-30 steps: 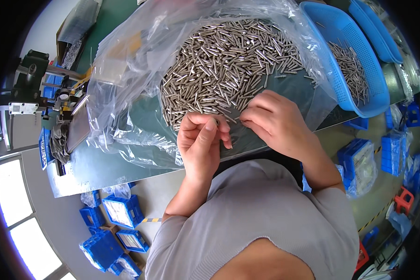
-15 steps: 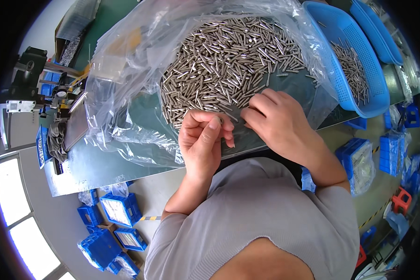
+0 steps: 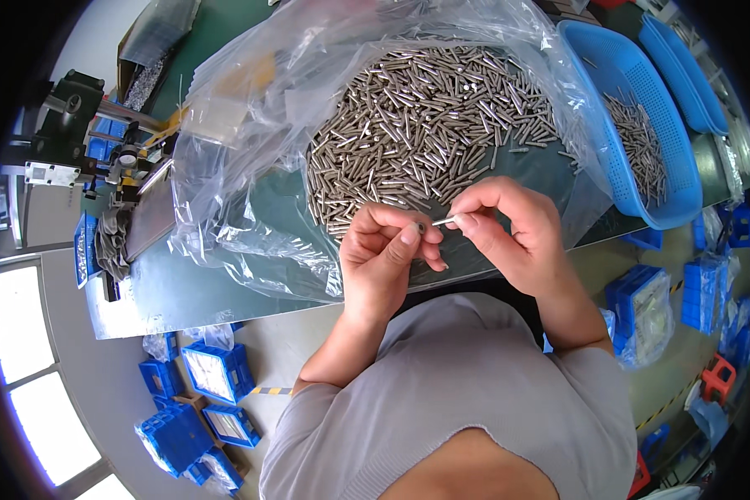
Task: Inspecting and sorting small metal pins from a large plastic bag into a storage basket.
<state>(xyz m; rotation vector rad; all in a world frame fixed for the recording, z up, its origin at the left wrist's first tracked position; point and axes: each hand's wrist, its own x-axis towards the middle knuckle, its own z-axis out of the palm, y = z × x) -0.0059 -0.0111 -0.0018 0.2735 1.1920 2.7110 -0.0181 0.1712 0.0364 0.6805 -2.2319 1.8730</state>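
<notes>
Green workbench (image 3: pixel 192 283) seen from above, clear plastic sheet (image 3: pixel 250 192) spread over it, heap of small metal pins (image 3: pixel 425 125) at centre, blue basket (image 3: pixel 642 108) to the right, left hand (image 3: pixel 383 258) pinching a small dark ring (image 3: pixel 422 226), right hand (image 3: pixel 508 229) pinching one metal pin (image 3: pixel 443 222) beside it, near the heap's near edge.

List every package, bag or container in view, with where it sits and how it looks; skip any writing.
Clear plastic bag: spread open on the green table, crumpled, under a heap of metal pins.
Blue mesh basket: right of the bag, oblong, some pins inside.
Second blue basket: far right, behind the first.
Blue bins: on the floor at lower left, boxy, with clear bags inside.
</notes>
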